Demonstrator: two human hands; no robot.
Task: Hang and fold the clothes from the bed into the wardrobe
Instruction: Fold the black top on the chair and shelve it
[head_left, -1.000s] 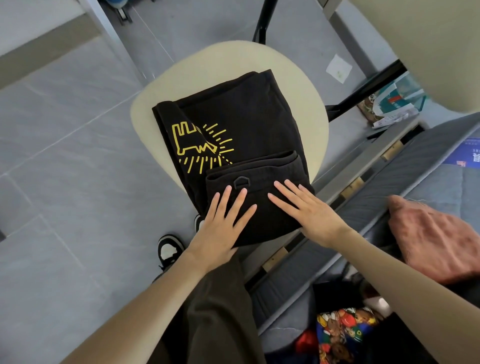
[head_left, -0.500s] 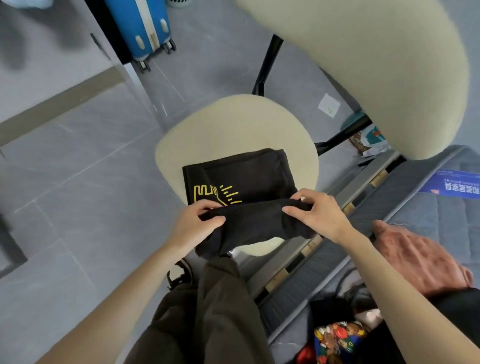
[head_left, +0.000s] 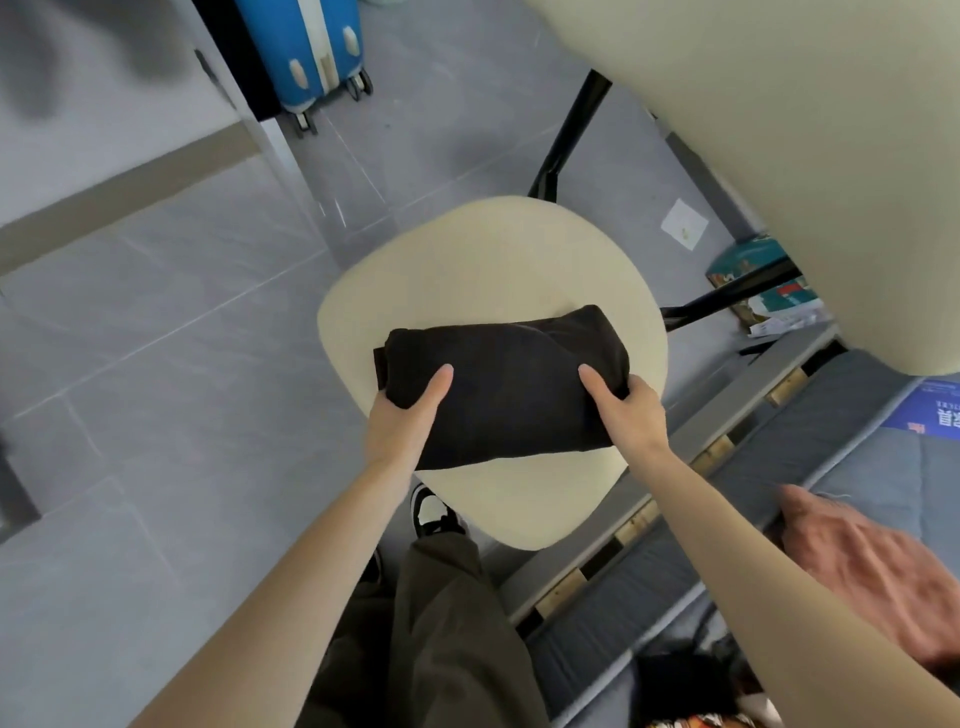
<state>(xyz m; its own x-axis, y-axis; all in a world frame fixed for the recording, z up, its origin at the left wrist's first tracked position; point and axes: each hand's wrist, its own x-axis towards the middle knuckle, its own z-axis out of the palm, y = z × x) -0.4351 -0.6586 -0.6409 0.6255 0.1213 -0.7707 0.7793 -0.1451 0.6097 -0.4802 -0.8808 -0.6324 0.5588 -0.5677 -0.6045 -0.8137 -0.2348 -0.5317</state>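
Both hands clasp a folded black garment (head_left: 506, 384) at frame center: left hand (head_left: 402, 415) at its left end, right hand (head_left: 631, 410) at its right, thumbs on top. It sits over the cream chair seat (head_left: 488, 260). A pink garment (head_left: 878, 566) lies on the bed (head_left: 831, 467), lower right.

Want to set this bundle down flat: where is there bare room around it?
The chair seat is bare beyond the folded black garment, toward the black chair leg, and in a strip near the shoe. The bed on the right is crowded with the pink garment and other clothes.
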